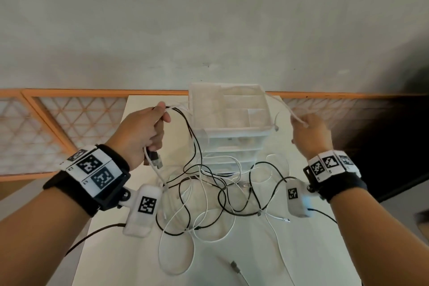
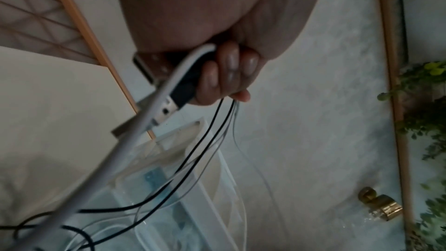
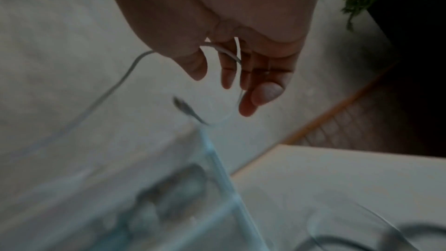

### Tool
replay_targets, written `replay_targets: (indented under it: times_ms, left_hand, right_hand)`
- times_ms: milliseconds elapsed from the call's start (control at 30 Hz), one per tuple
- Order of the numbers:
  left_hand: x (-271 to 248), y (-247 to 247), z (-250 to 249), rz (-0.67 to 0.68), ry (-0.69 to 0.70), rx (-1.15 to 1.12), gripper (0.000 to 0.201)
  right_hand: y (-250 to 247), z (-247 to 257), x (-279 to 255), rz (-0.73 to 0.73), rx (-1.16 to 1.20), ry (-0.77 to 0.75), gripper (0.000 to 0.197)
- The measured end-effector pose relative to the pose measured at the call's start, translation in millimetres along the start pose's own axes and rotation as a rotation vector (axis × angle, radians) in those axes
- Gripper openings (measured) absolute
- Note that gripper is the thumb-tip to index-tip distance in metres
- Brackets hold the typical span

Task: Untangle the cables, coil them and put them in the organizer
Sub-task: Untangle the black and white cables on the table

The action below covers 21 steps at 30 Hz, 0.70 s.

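So our left hand (image 1: 144,130) grips a bundle of black and white cables (image 1: 185,123), right hand (image 1: 310,132) pinches one thin white cable (image 1: 282,103) beside the clear plastic drawer organizer (image 1: 232,121).

Tangled thin cables (image 1: 210,195): black and white. Clear plastic drawer organizer (image 1: 232,118): translucent, whitish. Surface (image 1: 301,251): white. Wrist bands (image 1: 92,176): black, with black-white square markers. Lattice frame (image 1: 46,121): orange.

White table (image 1: 301,251), clear organizer (image 1: 234,137) on it, tangled cables (image 1: 209,193) in front
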<state>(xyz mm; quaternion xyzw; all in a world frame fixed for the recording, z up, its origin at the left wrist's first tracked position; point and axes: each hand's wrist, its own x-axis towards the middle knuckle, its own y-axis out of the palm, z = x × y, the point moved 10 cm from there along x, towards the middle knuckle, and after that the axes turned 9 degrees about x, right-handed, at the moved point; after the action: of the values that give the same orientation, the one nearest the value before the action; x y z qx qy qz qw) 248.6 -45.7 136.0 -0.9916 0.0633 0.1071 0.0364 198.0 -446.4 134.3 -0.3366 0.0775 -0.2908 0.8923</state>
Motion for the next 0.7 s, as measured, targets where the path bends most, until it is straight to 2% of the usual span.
replay_targets:
  times_ms: [100, 167, 200, 267, 333, 400, 433, 500, 700]
  left_hand:
    - [-4, 11, -4, 0.079, 0.025, -0.028, 0.035]
    - [-7, 18, -3, 0.125, 0.029, -0.015, 0.034]
    - [-10, 24, -1, 0.151, 0.025, 0.001, 0.033]
    - [-16, 42, 3, 0.233, 0.024, 0.038, 0.034]
    - [-24, 66, 3, 0.327, 0.036, 0.059, 0.035]
    - [-31, 85, 1, 0.385, 0.044, 0.055, 0.037]
    - [-33, 90, -1, 0.402, 0.047, 0.048, 0.037]
    - [-34, 95, -2, 0.417, 0.049, 0.04, 0.038]
    - [-34, 85, 13, 0.432, -0.004, 0.015, 0.038]
  right_hand:
    - [32, -59, -18, 0.221, -0.236, 0.222, 0.08]
    - [31, -57, -30, 0.212, -0.311, 0.255, 0.086]
    - [28, -40, -33, 0.148, -0.268, 0.178, 0.08]
    - [24, 29, -47, 0.055, -0.067, -0.175, 0.065]
    - [37, 101, -81, 0.134, 0.104, -0.531, 0.051]
    - [55, 141, -112, 0.24, 0.139, -0.718, 0.035]
    - [59, 149, -118, 0.249, 0.14, -0.736, 0.025]
    - [57, 151, -114, 0.213, 0.186, -0.679, 0.011]
    - [24, 125, -75, 0.059, 0.346, -0.433, 0.018]
